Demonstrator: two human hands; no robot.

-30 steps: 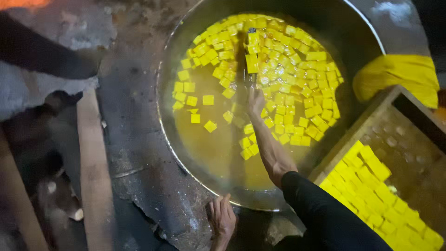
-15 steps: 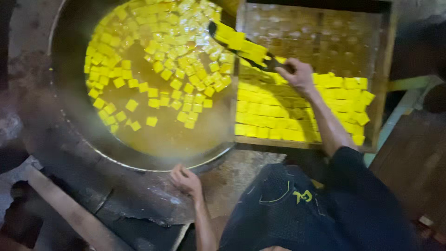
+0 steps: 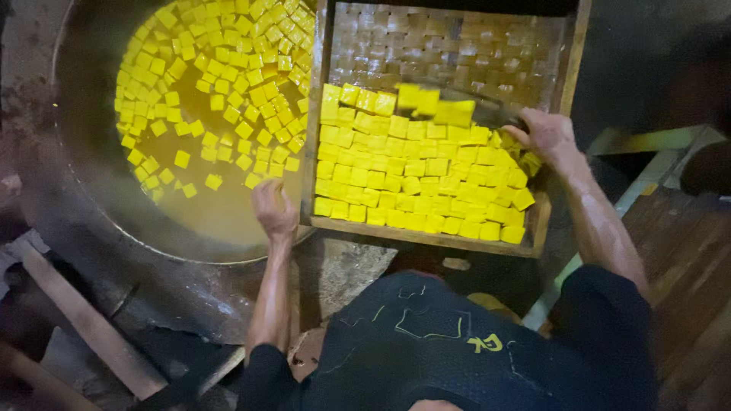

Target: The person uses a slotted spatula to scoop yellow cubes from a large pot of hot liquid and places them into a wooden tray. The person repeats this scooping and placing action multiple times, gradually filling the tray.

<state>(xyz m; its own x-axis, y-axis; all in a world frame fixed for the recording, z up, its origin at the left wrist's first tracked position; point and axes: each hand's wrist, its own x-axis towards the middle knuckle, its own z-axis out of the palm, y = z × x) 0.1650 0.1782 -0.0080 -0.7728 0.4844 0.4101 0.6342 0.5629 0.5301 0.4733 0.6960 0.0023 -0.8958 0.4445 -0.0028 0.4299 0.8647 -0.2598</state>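
A big metal wok [image 3: 91, 205] at the left holds yellow liquid with several yellow cubes [image 3: 221, 84] floating in it. A wooden tray [image 3: 434, 240] with a woven bottom stands to its right, its near half packed with yellow cubes [image 3: 411, 183]. My right hand [image 3: 544, 133] grips the handle of a flat skimmer [image 3: 457, 103] carrying a few cubes above the tray's rows. My left hand [image 3: 274, 209] rests curled on the wok's rim, next to the tray's near left corner.
A wooden plank [image 3: 84, 320] lies at the lower left on rough dark ground. My dark shirt [image 3: 457, 342] fills the bottom centre. Wooden boards [image 3: 693, 251] and a pale strip are at the right.
The skimmer has moved from the wok over to the tray with cubes on it. My left hand rose from the ground to the wok's rim. The view shifted right.
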